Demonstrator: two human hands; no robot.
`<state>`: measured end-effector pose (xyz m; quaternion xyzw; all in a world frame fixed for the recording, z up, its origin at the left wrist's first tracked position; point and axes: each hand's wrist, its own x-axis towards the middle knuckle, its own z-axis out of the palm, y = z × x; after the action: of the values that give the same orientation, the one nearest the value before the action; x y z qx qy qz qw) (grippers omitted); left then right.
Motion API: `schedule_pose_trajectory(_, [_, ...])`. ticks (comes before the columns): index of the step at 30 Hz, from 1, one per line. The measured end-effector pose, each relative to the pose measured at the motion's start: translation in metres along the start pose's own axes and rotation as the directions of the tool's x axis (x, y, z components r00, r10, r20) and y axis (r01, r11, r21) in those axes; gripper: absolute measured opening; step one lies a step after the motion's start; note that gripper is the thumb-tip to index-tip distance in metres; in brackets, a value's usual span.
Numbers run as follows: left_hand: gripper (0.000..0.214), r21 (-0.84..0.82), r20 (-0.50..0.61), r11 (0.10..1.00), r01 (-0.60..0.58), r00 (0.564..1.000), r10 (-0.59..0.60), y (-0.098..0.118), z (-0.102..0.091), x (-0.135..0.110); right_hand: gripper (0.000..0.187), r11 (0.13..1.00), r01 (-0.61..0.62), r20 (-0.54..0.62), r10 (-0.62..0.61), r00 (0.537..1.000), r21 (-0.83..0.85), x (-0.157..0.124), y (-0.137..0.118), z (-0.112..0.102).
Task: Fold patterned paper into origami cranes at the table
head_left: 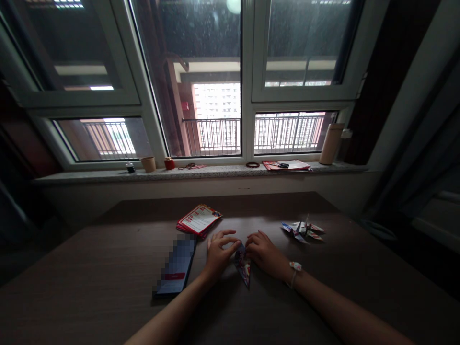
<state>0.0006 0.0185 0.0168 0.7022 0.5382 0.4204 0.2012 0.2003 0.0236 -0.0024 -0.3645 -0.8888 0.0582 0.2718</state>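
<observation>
A folded piece of patterned paper [243, 267] lies on the brown table, its narrow point toward me. My left hand [221, 249] pinches its upper left edge between thumb and forefinger, the other fingers curled above. On the other side, my right hand [264, 254] has its fingers bent against the paper's upper right edge; a bracelet circles that wrist. The far tip of the paper is partly hidden between the fingers. Right of my hands sit several folded paper cranes [303, 231], close together. A phone [176, 270] with a lit, blurred screen lies left of my left hand.
Beyond the phone is a stack of red-edged printed sheets [200, 219]. Along the stone windowsill [223, 171] stand a paper cup [147, 164], a red jar [169, 163], a dark bracelet [252, 165], scissors on papers [283, 165] and a tall bottle [331, 143].
</observation>
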Motion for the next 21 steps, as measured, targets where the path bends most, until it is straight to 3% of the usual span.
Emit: schedule_pose_trajectory(21, [0.012,-0.029,-0.019,0.999,-0.014,1.0,0.014,0.0,-0.0003,0.0015,0.009,1.0,-0.006,-0.006,0.006,1.0,0.014,-0.0005,0.0,0.0012])
